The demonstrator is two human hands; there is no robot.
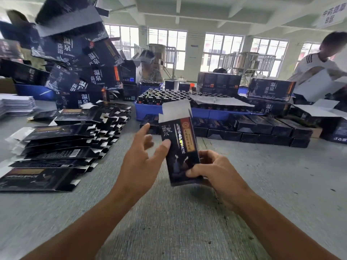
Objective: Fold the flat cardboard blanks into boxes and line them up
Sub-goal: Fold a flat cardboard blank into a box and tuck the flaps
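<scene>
A dark printed cardboard box [180, 145] stands nearly upright above the grey table [178, 222], its white top flaps open. My right hand [216, 171] grips the box's lower end. My left hand [142, 158] is beside it with fingers spread, the thumb touching the box's left face. A fanned pile of flat dark blanks [62, 147] lies on the table at the left. Folded boxes [262, 130] lie in rows behind, at the right.
A blue tray [148, 109] of small dark bottles stands behind the box. Tall leaning stacks of large dark cartons [78, 59] rise at the back left. A person in a white shirt [317, 64] works at the far right. White paper stacks [16, 105] sit at the left edge.
</scene>
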